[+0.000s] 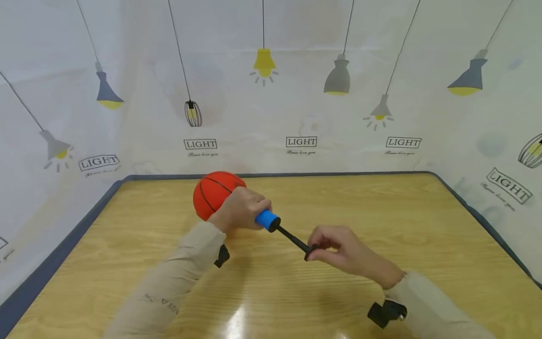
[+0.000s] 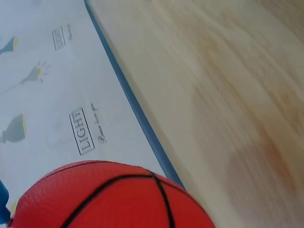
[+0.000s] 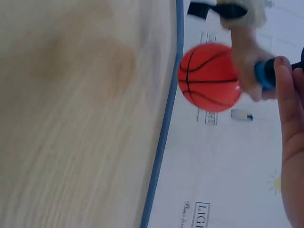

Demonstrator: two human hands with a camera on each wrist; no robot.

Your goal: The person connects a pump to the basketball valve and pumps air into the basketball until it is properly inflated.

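Note:
My left hand [image 1: 242, 207] grips the blue barrel of a hand pump [image 1: 266, 219]. From the barrel's near end a black rod [image 1: 292, 238] is drawn out toward the right. Thumb and fingers of my right hand [image 1: 340, 248] pinch the black handle [image 1: 310, 252] at the end of that rod. A red ball with black basketball lines [image 1: 213, 190] is beyond the left hand, which partly covers it. In the left wrist view, the pump's blue end [image 2: 4, 202] meets the ball [image 2: 118, 199] at the lower left. The connection itself is barely visible.
A wood-grain table [image 1: 262, 292] with a dark blue edge [image 1: 338, 174] lies beneath the hands. White sheeting printed with lamps [image 1: 264, 61] and the word LIGHT surrounds its back and sides. Black wrist devices [image 1: 385, 313] are on both sleeves.

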